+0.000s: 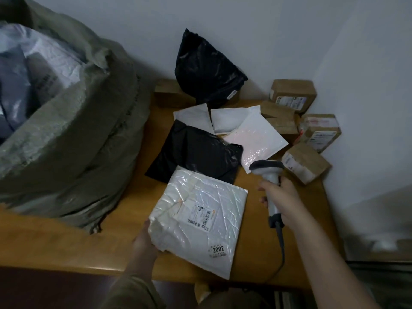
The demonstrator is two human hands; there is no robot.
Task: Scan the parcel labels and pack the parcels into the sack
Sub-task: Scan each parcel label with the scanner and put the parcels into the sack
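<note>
Left hand (142, 239) grips white parcel (198, 219) by its edge, label up, right of the sack (66, 134). Right hand (283, 201) wraps scanner (269, 181) handle, further right of the sack.

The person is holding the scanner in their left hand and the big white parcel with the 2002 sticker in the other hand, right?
Not quite. The hands are swapped. In the head view the scanner is gripped by the right hand, and the left hand holds the big white parcel with the 2002 sticker at its near-left corner.
</note>
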